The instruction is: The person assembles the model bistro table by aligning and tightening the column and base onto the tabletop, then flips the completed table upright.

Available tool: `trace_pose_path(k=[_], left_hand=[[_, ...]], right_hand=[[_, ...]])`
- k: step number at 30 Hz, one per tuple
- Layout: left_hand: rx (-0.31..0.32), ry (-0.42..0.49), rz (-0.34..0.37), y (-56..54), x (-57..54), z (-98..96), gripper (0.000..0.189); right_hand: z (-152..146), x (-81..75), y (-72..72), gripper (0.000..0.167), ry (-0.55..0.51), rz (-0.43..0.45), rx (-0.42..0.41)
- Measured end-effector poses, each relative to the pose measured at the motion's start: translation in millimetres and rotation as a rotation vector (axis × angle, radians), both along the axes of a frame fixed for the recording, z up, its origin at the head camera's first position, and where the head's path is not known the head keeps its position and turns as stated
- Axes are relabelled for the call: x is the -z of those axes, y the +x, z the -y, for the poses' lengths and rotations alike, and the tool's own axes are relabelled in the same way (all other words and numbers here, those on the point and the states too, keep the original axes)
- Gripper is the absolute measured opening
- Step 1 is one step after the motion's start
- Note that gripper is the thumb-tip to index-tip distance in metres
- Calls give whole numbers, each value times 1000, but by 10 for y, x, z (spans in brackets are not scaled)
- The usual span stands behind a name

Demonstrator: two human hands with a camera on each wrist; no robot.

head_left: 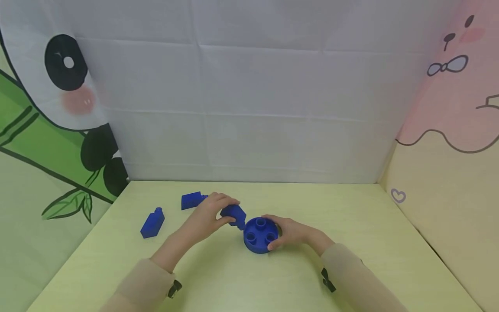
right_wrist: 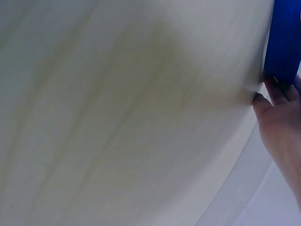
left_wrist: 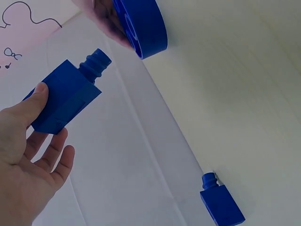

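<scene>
Between its thumb and fingers my left hand [head_left: 208, 215] holds a blue angular block with a threaded neck [head_left: 234, 214]. The neck points down toward a round blue base [head_left: 260, 248] with three raised ring-shaped sockets on top. In the left wrist view, the threads of the block [left_wrist: 66, 96] show plainly, and a gap separates it from the base [left_wrist: 151, 30]. My right hand [head_left: 292, 232] grips the base from its right side, fingers at the far rim and thumb at the near rim. Only part of that hand [right_wrist: 282, 117] shows in the right wrist view.
Two more blue necked blocks lie on the pale yellow table [head_left: 312, 281]: one at the left [head_left: 152, 223], one farther back [head_left: 192, 200], partly behind the left hand. A white cloth wall [head_left: 253, 143] stands along the back, with printed side walls at left and right.
</scene>
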State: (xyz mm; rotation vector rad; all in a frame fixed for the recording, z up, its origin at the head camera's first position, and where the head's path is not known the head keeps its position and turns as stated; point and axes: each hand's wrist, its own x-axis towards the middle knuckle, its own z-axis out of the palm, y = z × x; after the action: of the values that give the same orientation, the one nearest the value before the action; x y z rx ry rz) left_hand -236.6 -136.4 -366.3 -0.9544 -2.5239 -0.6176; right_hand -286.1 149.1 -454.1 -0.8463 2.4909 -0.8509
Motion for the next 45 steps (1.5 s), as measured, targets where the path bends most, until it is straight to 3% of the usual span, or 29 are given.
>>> trace_pose_path(k=[12, 19, 25, 30, 32, 35, 40, 43, 45], left_hand=[[115, -36, 35, -54, 256, -227, 38], [159, -55, 37, -66, 342, -265, 40], [161, -26, 142, -102, 425, -283, 42], [172, 68, 220, -135, 470, -290, 42], [158, 98, 254, -140, 486, -297, 44], [87, 115, 307, -120, 500, -326, 51], [-105, 93, 358, -29, 471, -403, 68], [-176, 111, 389, 12, 439, -448, 65], [-188, 133, 404, 21, 428, -471, 61]], right_hand=[[-14, -6, -5, 91, -16, 1, -15], [-6, -8, 1, 90, -30, 13, -17], [2, -23, 11, 90, -32, 11, -27], [11, -46, 21, 89, -25, 11, -32], [10, -47, 20, 89, -19, 7, -30], [6, -44, 20, 89, -17, 2, -29], [-1, -43, 23, 89, -14, 2, -25], [-9, -45, 24, 89, -19, 7, -21], [-16, -46, 24, 89, -27, 13, -18]])
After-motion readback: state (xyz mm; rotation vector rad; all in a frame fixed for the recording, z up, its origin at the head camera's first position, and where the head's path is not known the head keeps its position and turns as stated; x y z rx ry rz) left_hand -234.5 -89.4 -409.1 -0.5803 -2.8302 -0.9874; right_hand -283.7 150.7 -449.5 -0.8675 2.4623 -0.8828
